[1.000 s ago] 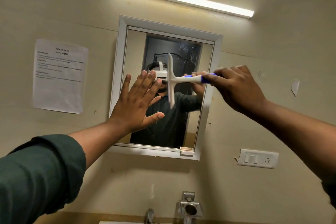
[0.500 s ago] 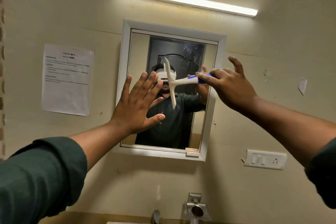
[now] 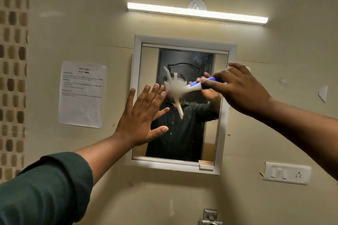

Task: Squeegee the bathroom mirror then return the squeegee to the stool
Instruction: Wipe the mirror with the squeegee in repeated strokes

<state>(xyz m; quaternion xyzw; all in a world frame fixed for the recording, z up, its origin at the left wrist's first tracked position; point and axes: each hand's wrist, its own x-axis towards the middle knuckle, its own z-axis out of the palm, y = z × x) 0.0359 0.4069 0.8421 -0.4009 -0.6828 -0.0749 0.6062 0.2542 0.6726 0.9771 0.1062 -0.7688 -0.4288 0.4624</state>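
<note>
The bathroom mirror (image 3: 190, 144) hangs on the wall in a white frame (image 3: 136, 60). My left hand (image 3: 142, 115) rests flat on the mirror's left edge with fingers spread. My right hand (image 3: 236, 87) grips the blue-and-white handle of the white squeegee (image 3: 175, 93). The squeegee's blade is blurred and tilted, lying against the upper middle of the glass just right of my left fingertips. Smudges show on the glass near its top. The stool is out of view.
A lit tube light (image 3: 197, 12) runs above the mirror. A printed paper sheet (image 3: 82, 93) is stuck to the wall at left. A white switch plate (image 3: 287, 172) sits lower right. A metal tap fitting (image 3: 210, 217) shows at the bottom edge. Mosaic tiles (image 3: 12, 78) line the far left.
The squeegee blade has tilted from upright to slanted and slid left toward my left hand. My right hand has shifted its hold on the handle. The view moved down and right.
</note>
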